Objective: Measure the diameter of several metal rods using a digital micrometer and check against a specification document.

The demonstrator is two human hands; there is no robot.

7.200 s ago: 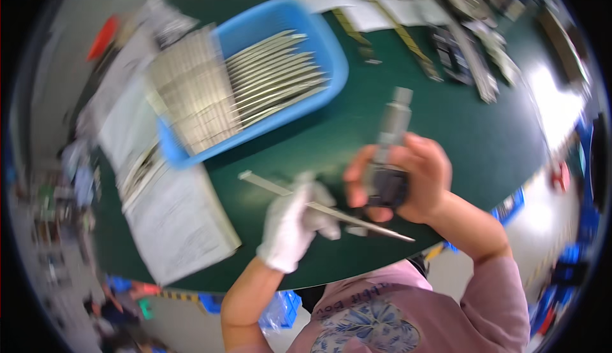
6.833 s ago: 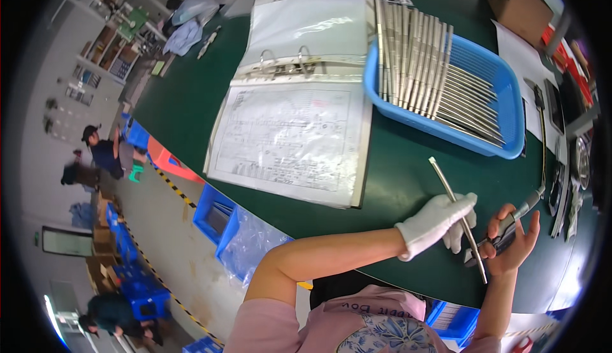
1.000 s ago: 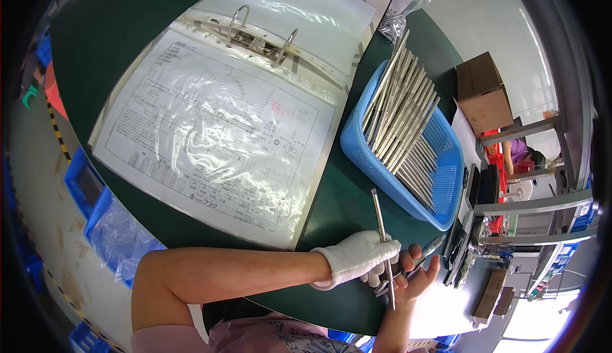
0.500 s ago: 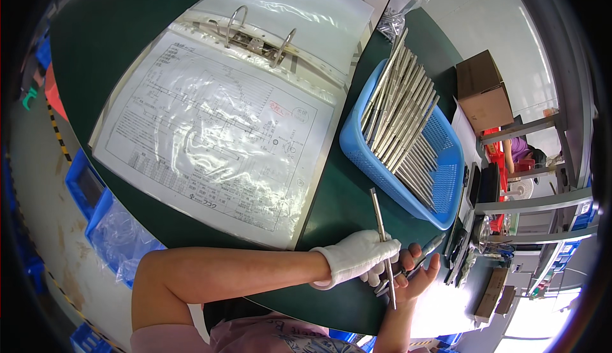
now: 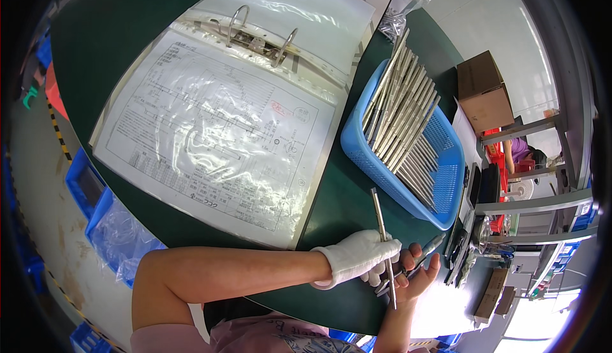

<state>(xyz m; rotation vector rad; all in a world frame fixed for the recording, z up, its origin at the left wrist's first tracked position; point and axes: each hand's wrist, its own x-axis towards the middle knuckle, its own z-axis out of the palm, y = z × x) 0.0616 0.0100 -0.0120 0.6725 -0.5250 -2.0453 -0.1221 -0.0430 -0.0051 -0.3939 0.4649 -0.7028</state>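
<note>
Ahead and to my left, an open ring binder [image 5: 210, 155] lies on the dark green surface [image 5: 121, 41], its printed sheet under glossy plastic. A crumpled clear bag [image 5: 394, 20] sits by its far corner. I see a brown cardboard box [image 5: 482, 98] beyond, a white fan [image 5: 523, 190] and a person in purple [image 5: 519, 149] farther right, and blue crates [image 5: 81, 176] with clear plastic film [image 5: 124, 235] down on my left.

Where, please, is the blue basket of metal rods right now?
In the head view, the blue basket sits right of centre on the green table, just right of the open binder and beyond the gloved left hand.
</note>
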